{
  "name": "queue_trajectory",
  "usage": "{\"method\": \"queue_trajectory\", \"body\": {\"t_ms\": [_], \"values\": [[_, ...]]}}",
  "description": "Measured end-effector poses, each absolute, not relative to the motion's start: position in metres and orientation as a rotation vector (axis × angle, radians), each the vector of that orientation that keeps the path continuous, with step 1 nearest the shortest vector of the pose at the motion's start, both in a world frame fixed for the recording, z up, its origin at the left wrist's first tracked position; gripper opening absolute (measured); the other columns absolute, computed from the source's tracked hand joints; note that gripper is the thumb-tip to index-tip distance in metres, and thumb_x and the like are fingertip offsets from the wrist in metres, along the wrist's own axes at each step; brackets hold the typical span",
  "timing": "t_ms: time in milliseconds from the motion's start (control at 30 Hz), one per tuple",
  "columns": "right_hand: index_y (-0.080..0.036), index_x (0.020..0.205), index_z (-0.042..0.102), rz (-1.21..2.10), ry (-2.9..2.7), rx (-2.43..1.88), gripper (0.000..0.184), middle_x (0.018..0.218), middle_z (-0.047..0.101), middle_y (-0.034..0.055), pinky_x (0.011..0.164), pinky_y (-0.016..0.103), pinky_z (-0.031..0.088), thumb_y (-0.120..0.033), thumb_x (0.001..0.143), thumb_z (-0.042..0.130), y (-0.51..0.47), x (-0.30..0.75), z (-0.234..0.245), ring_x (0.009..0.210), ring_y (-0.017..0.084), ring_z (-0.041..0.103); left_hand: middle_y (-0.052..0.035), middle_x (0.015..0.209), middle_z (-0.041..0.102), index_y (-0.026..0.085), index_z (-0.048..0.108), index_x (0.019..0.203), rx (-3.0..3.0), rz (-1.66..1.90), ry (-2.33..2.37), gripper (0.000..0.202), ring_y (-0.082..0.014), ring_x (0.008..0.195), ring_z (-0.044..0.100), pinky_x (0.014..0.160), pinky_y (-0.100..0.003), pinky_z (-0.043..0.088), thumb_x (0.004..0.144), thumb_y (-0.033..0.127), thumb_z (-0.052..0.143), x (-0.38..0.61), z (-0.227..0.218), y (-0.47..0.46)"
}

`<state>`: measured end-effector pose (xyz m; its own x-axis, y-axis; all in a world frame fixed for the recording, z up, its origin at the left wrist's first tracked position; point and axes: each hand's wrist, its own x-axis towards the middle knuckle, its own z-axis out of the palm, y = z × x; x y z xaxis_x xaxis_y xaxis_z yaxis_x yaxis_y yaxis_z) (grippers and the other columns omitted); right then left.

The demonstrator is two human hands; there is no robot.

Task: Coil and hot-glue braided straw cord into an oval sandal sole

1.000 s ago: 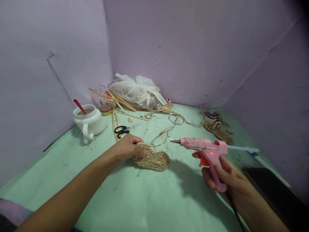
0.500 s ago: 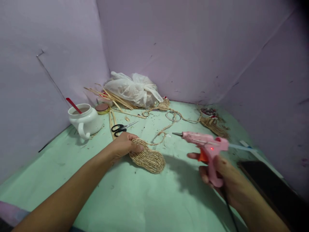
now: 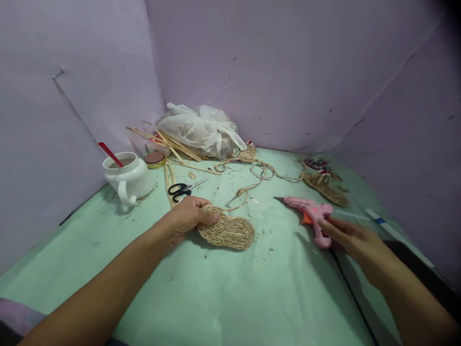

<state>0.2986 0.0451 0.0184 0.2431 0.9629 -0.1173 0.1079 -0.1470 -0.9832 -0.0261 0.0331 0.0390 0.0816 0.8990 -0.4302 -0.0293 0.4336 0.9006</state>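
Observation:
My left hand (image 3: 194, 216) pinches the left end of a sole-shaped piece of coiled rope (image 3: 230, 233), thumb on top. From its upper edge a strand of twisted rope (image 3: 248, 190) runs back across the table. On the right, my right hand (image 3: 347, 235) is closed on the back of a pink glue gun (image 3: 311, 211) with a lit red light. Its nozzle points left, apart from the rope piece, and no finger shows on the orange trigger. Black-handled scissors (image 3: 182, 189) lie just beyond my left hand.
A white mug (image 3: 131, 180) with a red stick stands left, near a round lidded tin (image 3: 154, 158). Straw strips (image 3: 180, 149) and a white plastic bag (image 3: 205, 129) lie at the back. Another woven rope piece (image 3: 326, 187) lies at right, a dark phone-like slab (image 3: 421, 269) nearer.
My right hand has moved the glue gun back and to the right, lower towards the table, and its fingers have left the trigger. The rope piece has turned slightly in my left hand.

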Motion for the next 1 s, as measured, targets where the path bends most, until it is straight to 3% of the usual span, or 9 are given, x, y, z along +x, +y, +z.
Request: {"method": "queue_trajectory", "body": {"t_ms": [67,167,233,267,367,467,633,1000], "values": [[-0.025,0.075,0.065,0.971,-0.968,-1.559,0.033,0.066,0.065,0.0017,0.049,0.029,0.046,-0.020,0.047,0.083,0.031,0.283,0.034,0.066,0.023,0.061,-0.0029,0.054,0.064,0.010,0.063,0.062,0.843,0.889,1.293,0.029,-0.0129,0.050,0.056,0.054,-0.025,0.043,0.042,0.025,0.079,-0.024,0.039,0.032],[-0.025,0.090,0.064,1.129,-0.912,-1.432,0.045,0.099,0.068,0.0079,0.062,0.037,0.052,-0.027,0.047,0.080,0.003,0.239,0.053,0.088,0.030,0.062,-0.0023,0.057,0.065,0.012,0.061,0.065,0.793,0.963,1.277,0.032,-0.0130,0.053,0.057,0.056,-0.025,0.044,0.044,0.028,0.079,-0.021,0.040,0.031],[-0.019,0.092,0.064,1.643,-0.654,-1.374,0.054,0.104,0.066,0.0139,0.069,0.045,0.053,-0.021,0.041,0.081,-0.010,0.206,0.056,0.089,0.034,0.063,-0.0016,0.059,0.065,0.013,0.060,0.067,0.764,1.011,1.259,0.033,-0.0136,0.057,0.058,0.058,-0.025,0.044,0.046,0.030,0.079,-0.018,0.041,0.030],[-0.017,0.093,0.063,1.790,-0.533,-1.324,0.054,0.104,0.066,0.0142,0.073,0.042,0.053,-0.016,0.042,0.081,-0.013,0.191,0.054,0.091,0.031,0.064,-0.0015,0.059,0.064,0.013,0.059,0.067,0.744,1.029,1.249,0.034,-0.0141,0.059,0.059,0.059,-0.025,0.044,0.045,0.030,0.079,-0.017,0.041,0.030],[-0.014,0.085,0.063,1.996,-0.359,-1.132,0.042,0.096,0.067,0.0097,0.078,0.031,0.051,-0.008,0.048,0.080,-0.010,0.161,0.039,0.087,0.020,0.064,-0.0017,0.059,0.064,0.012,0.059,0.068,0.669,1.068,1.241,0.038,-0.0153,0.060,0.060,0.061,-0.025,0.045,0.042,0.027,0.082,-0.013,0.041,0.028],[-0.013,0.077,0.062,1.935,-0.395,-1.031,0.031,0.080,0.067,0.0043,0.075,0.026,0.051,-0.008,0.052,0.079,-0.001,0.151,0.021,0.074,0.013,0.063,-0.0020,0.058,0.065,0.011,0.060,0.069,0.635,1.090,1.267,0.038,-0.0139,0.057,0.058,0.058,-0.024,0.044,0.042,0.026,0.081,-0.009,0.039,0.027],[-0.013,0.083,0.063,1.806,-0.536,-1.024,0.033,0.073,0.066,0.0029,0.066,0.027,0.052,-0.015,0.055,0.081,0.002,0.152,0.006,0.066,0.013,0.060,-0.0027,0.059,0.066,0.011,0.060,0.068,0.675,1.077,1.246,0.031,-0.0122,0.054,0.057,0.054,-0.023,0.042,0.049,0.026,0.078,-0.005,0.036,0.023],[-0.014,0.077,0.065,1.753,-0.536,-1.037,0.030,0.070,0.067,0.0020,0.061,0.026,0.051,-0.013,0.051,0.081,-0.001,0.153,0.006,0.064,0.013,0.059,-0.0024,0.057,0.066,0.012,0.060,0.066,0.714,1.108,1.207,0.029,-0.0124,0.052,0.057,0.054,-0.023,0.042,0.049,0.026,0.078,0.000,0.037,0.018]]}}
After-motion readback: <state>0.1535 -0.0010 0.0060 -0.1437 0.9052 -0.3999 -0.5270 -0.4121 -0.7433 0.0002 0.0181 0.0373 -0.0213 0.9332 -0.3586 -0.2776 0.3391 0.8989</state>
